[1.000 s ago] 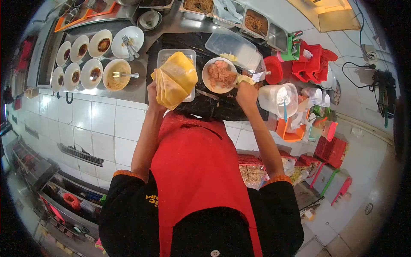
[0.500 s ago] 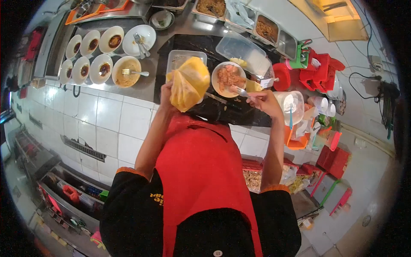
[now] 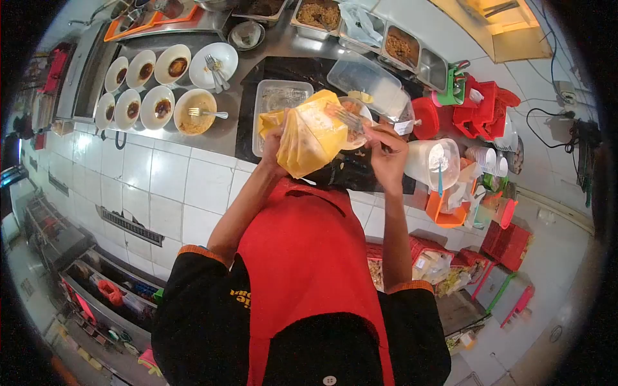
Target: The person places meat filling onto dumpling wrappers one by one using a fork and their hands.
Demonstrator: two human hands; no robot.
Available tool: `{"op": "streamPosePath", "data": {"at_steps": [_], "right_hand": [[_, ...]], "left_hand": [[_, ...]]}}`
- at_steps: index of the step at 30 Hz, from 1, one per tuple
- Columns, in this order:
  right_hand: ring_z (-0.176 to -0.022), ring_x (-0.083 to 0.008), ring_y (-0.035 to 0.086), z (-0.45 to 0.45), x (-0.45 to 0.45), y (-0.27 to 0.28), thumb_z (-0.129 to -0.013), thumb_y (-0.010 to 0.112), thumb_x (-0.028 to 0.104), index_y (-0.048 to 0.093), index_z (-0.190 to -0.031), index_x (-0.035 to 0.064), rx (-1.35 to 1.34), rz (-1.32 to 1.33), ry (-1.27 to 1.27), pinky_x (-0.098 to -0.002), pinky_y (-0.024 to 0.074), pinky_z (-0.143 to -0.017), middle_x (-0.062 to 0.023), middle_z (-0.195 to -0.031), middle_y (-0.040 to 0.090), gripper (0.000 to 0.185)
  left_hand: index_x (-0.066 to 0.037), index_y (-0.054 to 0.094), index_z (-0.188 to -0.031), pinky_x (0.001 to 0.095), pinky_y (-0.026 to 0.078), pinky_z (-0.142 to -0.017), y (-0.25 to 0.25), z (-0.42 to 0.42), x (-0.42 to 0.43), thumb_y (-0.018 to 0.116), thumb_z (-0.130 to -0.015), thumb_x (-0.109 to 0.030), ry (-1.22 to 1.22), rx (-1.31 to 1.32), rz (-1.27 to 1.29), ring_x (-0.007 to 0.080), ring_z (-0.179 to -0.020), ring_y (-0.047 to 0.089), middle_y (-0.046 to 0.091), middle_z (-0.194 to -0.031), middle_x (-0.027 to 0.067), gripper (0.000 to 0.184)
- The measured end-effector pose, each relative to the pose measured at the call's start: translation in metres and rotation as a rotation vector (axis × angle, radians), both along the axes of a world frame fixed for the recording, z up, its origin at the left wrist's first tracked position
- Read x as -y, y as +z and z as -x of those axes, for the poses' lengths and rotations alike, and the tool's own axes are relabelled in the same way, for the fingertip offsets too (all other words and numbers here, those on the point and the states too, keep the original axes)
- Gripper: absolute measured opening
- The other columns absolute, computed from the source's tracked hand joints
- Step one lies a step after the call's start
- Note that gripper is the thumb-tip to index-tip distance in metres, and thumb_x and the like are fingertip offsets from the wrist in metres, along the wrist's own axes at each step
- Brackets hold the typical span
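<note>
My left hand (image 3: pixel 275 148) grips a fanned stack of yellow wrapper sheets (image 3: pixel 309 138) above the dark work surface. My right hand (image 3: pixel 388 151) is closed on a fork (image 3: pixel 349 120), whose tines reach over the top sheet's upper right part, where a bit of pinkish filling shows. Partly hidden behind the sheets and fork is the white bowl (image 3: pixel 365 110) of pink filling. A rectangular clear plastic container (image 3: pixel 262 96) lies behind my left hand.
Several white bowls with dark sauce (image 3: pixel 156 109), a bowl with a fork (image 3: pixel 187 122) and a plate with cutlery (image 3: pixel 222 55) stand left. Metal food trays (image 3: pixel 400 48) line the back. A white-filled tub (image 3: pixel 421 161), red baskets (image 3: pixel 479 116) and a red lid (image 3: pixel 425 119) are right.
The fork has lifted from the bowl and moved left over the sheets. My left hand has brought the stack rightward, and it now covers part of the bowl.
</note>
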State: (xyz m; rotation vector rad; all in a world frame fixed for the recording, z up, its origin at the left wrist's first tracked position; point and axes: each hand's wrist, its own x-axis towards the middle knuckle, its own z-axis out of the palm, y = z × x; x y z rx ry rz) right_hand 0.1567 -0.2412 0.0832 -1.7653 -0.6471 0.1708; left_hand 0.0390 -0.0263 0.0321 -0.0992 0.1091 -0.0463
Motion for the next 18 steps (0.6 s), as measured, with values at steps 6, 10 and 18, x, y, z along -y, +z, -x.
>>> {"op": "streamPosePath", "data": {"at_steps": [6, 10, 18], "right_hand": [[-0.062, -0.0076, 0.051, -0.015, 0.042, 0.011, -0.086, 0.054, -0.010, 0.072, -0.103, 0.0014, -0.325, 0.052, 0.030, -0.0205, 0.0426, -0.056, -0.0062, -0.086, 0.065, 0.027], [-0.066, -0.0223, 0.063, -0.042, 0.075, -0.047, -0.082, 0.061, 0.004, 0.072, -0.100, 0.0030, -0.142, 0.736, 0.011, -0.0345, 0.0505, -0.061, -0.0114, -0.083, 0.070, 0.021], [-0.089, -0.0365, 0.068, -0.015, 0.038, -0.072, -0.071, 0.068, 0.006, 0.074, -0.093, 0.0081, 0.057, 1.279, -0.063, -0.0449, 0.0547, -0.080, -0.0175, -0.093, 0.070, 0.024]], "left_hand": [[0.000, 0.046, -0.131, 0.0425, 0.050, -0.096, -0.006, 0.012, -0.014, 0.042, -0.099, -0.032, 0.111, 0.016, -0.121, 0.0306, -0.108, 0.062, 0.059, -0.121, 0.0187, 0.046], [-0.001, 0.048, -0.128, 0.0425, 0.052, -0.094, -0.028, 0.017, -0.025, 0.041, -0.090, -0.016, 0.183, -0.224, -0.301, 0.0300, -0.106, 0.063, 0.060, -0.119, 0.0178, 0.042], [-0.004, 0.051, -0.124, 0.0409, 0.053, -0.092, -0.022, 0.023, -0.034, 0.043, -0.092, -0.018, 0.185, -0.129, -0.271, 0.0274, -0.103, 0.064, 0.061, -0.116, 0.0127, 0.036]]}}
